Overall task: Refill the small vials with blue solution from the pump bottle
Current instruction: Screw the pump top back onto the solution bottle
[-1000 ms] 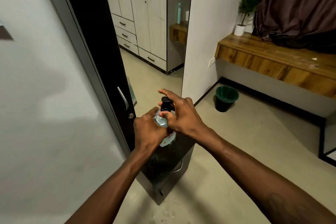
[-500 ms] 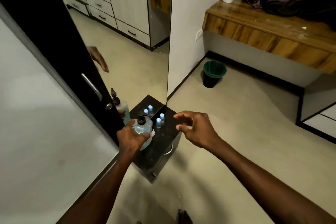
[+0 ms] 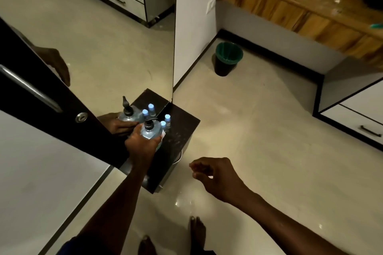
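Head view: left hand (image 3: pixel 143 145) grips the pump bottle (image 3: pixel 150 130) around its body, standing it on the dark cabinet top (image 3: pixel 182 128). Two blue-capped vials (image 3: pixel 165 120) stand just beyond the left fingertips, beside the bottle. Right hand (image 3: pixel 217 176) hangs off the cabinet, empty, fingers loosely curled.

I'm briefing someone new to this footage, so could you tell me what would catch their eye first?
Probably the clear pump bottle of pale blue liquid, gripped by the left hand on the small dark cabinet top beside the tall mirror. Just behind it stand two small vials with light blue caps, doubled in the reflection. The right hand hangs empty over the floor.
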Demonstrator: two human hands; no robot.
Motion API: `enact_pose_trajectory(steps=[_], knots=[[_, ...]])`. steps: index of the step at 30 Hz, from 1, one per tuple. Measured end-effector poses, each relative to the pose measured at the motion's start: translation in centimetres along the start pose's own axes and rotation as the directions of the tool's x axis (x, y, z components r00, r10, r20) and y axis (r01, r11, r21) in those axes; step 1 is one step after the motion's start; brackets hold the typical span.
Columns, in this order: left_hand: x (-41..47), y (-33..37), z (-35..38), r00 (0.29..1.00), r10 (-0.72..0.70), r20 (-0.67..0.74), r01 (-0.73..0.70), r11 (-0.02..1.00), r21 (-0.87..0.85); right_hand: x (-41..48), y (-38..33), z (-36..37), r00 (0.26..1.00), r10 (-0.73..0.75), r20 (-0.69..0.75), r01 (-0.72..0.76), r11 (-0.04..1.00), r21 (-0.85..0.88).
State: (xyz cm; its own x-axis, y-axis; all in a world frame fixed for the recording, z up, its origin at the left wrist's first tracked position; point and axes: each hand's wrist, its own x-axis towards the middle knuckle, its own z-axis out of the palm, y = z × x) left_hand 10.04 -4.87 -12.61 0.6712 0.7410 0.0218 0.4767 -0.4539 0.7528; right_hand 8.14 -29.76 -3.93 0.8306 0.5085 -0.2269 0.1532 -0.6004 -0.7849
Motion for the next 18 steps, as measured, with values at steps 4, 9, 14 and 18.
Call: enact_pose_trajectory(steps=[4, 9, 14, 18], knots=[[0.5, 0.0, 0.8, 1.0, -0.016, 0.014, 0.017, 0.999, -0.048, -0.4, 0.7, -0.2, 0.996, 0.086, 0.027, -0.086, 0.996, 0.006], [0.2, -0.2, 0.7, 1.0, -0.016, 0.026, 0.018, 0.996, -0.086, -0.4, 0.0, 1.0, 0.997, 0.072, 0.041, -0.072, 0.997, 0.017], [-0.3, 0.4, -0.2, 0.992, -0.064, 0.113, 0.079, 0.988, -0.132, 0.0, -1.6, 1.9, 0.999, 0.001, 0.036, -0.001, 1.0, 0.004], [-0.4, 0.6, -1.8, 0.974, -0.084, 0.209, 0.108, 0.988, -0.11, -0.6, -2.1, 2.0, 0.999, -0.031, 0.026, 0.03, 0.999, 0.016]])
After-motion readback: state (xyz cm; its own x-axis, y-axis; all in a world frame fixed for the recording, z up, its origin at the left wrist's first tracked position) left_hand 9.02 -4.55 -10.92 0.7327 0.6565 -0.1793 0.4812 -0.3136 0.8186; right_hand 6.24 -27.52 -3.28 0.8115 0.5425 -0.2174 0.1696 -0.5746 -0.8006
